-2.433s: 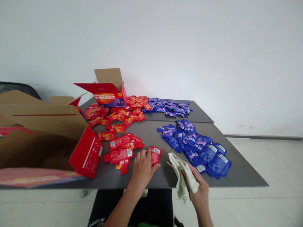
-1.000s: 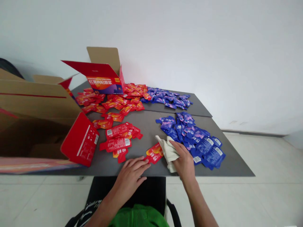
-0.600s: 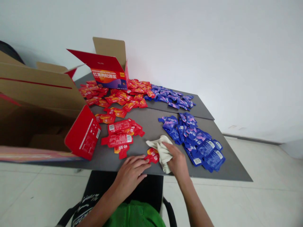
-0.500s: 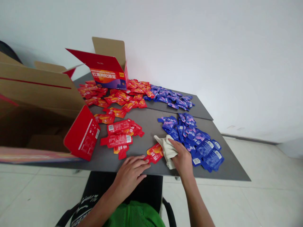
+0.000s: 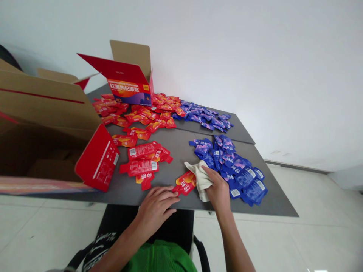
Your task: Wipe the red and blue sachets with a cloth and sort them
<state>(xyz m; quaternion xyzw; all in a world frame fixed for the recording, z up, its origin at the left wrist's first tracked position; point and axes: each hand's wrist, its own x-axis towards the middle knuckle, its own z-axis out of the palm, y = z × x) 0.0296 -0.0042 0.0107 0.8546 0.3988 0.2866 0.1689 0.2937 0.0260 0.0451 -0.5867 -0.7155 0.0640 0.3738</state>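
Observation:
A red pouch lies flat near the front edge of the grey table. My left hand rests on the table edge with its fingertips on the pouch's left end; its fingers are stretched out. At the pouch's right end, my right hand grips a whitish cloth, which touches the pouch. Several blue pouches lie in a pile just right of my right hand. To the left of the single pouch, several red pouches overlap one another.
A large open carton covers the table's left side. Behind it stands a smaller open red box. More red pouches and blue pouches lie towards the wall. A chair is below the table edge.

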